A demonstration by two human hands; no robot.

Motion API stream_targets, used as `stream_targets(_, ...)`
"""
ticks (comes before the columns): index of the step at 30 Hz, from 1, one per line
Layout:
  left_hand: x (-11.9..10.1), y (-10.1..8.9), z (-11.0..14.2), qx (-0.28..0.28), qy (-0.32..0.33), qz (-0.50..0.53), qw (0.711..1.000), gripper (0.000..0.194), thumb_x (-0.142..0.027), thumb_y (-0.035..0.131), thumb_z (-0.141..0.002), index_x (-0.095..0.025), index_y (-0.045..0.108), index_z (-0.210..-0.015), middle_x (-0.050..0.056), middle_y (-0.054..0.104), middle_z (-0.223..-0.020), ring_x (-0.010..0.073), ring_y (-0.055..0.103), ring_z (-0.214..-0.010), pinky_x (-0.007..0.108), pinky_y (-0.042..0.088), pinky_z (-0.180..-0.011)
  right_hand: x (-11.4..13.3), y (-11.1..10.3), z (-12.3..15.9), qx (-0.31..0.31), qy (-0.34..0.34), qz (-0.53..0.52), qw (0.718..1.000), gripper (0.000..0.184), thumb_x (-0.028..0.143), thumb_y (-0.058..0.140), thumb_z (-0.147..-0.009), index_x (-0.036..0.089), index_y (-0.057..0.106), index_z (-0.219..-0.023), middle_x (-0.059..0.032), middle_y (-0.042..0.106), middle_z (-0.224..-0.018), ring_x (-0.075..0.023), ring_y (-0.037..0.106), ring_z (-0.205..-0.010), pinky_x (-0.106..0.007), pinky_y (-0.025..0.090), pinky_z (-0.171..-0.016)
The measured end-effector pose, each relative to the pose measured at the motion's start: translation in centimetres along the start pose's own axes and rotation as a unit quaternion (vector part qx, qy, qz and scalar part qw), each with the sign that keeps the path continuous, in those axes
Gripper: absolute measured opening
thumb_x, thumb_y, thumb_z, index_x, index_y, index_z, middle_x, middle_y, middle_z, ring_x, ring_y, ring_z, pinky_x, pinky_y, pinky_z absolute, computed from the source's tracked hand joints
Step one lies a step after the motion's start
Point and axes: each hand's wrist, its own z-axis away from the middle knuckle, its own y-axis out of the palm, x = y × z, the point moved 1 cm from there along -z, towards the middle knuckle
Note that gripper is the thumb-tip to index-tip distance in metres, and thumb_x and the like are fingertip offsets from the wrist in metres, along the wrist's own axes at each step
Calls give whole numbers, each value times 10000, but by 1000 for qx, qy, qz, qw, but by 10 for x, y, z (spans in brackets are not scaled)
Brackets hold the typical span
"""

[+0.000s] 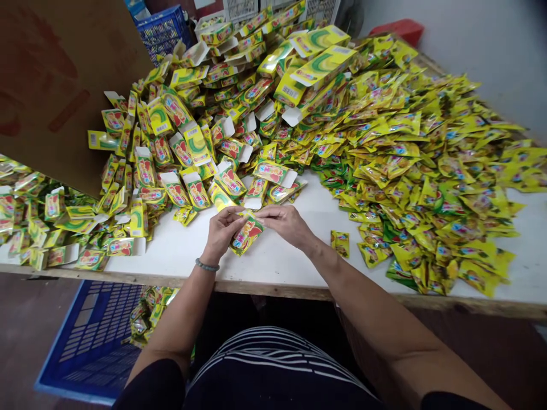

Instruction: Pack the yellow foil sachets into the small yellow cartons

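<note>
My left hand [223,232] pinches a small yellow-green box [248,234] with a red fruit picture, and a beaded bracelet circles that wrist. The fingers of my right hand [288,224] are closed at the upper end of the same box. Held tilted, the box is just above the white tabletop [282,265]; my fingers hide its top end. Just beyond my hands lie printed boxes with white flaps, among them one box [276,173] on its side. A single yellow sachet [340,244] rests to the right of my right forearm.
Heaped boxes [188,142] cover the table's back left, and a large pile of yellow sachets [419,154] the right. A big cardboard carton [64,85] stands at the left. Below the table edge is a blue plastic crate [96,336] with packets; another blue crate [164,34] is behind.
</note>
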Motion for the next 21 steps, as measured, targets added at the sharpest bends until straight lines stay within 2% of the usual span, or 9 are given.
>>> stream_targets(2,0,-1,1,-9,2,12,1000,454,-360,890,-644,-161,688,-999,17,741,-736,128,666,-608,231,508,-581,4,2,3,19,-28,0,999,195,313,690,-818,265,820,-955,-47,740,-992,-206,670,-953,-373,512,-902)
stream_targets(5,0,-3,1,-16,4,19,1000,437,-358,884,-656,-166,684,-994,3,721,-707,112,641,-572,211,476,-538,6,7,6,29,-35,-7,999,222,342,677,-850,268,811,-1012,-52,711,-1036,-208,647,-1011,-379,495,-956)
stream_targets(8,-2,-1,-1,-7,0,18,1000,443,-356,884,-658,-167,672,-999,-19,683,-657,91,599,-523,191,434,-496,4,12,7,-8,-30,-12,999,271,421,629,-906,254,810,-1019,-61,712,-1044,-217,644,-1012,-380,498,-956)
stream_targets(10,-4,0,-3,0,2,24,1000,463,-359,881,-663,-177,652,-1022,-30,671,-647,85,583,-509,187,427,-493,3,15,6,-28,-41,-3,999,341,461,550,-961,254,790,-1087,-69,710,-1133,-227,636,-1081,-392,483,-996)
stream_targets(14,-5,1,-6,-19,7,38,999,525,-377,882,-653,-205,598,-1059,-44,664,-646,91,579,-508,194,444,-513,1,24,6,8,-104,113,988,452,498,487,-998,233,668,-1317,-113,652,-1332,-255,561,-1253,-458,400,-1102)
stream_targets(18,-18,-6,4,-69,5,-15,997,584,-438,881,-620,-213,585,-1070,-50,656,-644,112,600,-532,222,476,-552,0,29,4,67,-166,243,953,568,520,398,-1021,186,511,-1467,-144,587,-1427,-271,525,-1282,-494,404,-1089)
stream_targets(20,-38,-23,19,-93,1,-105,990,603,-508,859,-612,-214,603,-1072,-25,695,-694,140,634,-574,246,490,-568,3,20,1,35,-170,307,936,571,488,393,-1026,170,463,-1495,-146,562,-1452,-273,507,-1299,-490,390,-1101)
stream_targets(21,-51,-37,30,-100,-8,-180,979,595,-555,832,-623,-220,622,-1068,-12,717,-718,158,646,-586,256,484,-556,5,10,-2,-12,-154,342,927,547,448,392,-1030,159,465,-1489,-149,573,-1438,-272,512,-1289,-482,381,-1105)
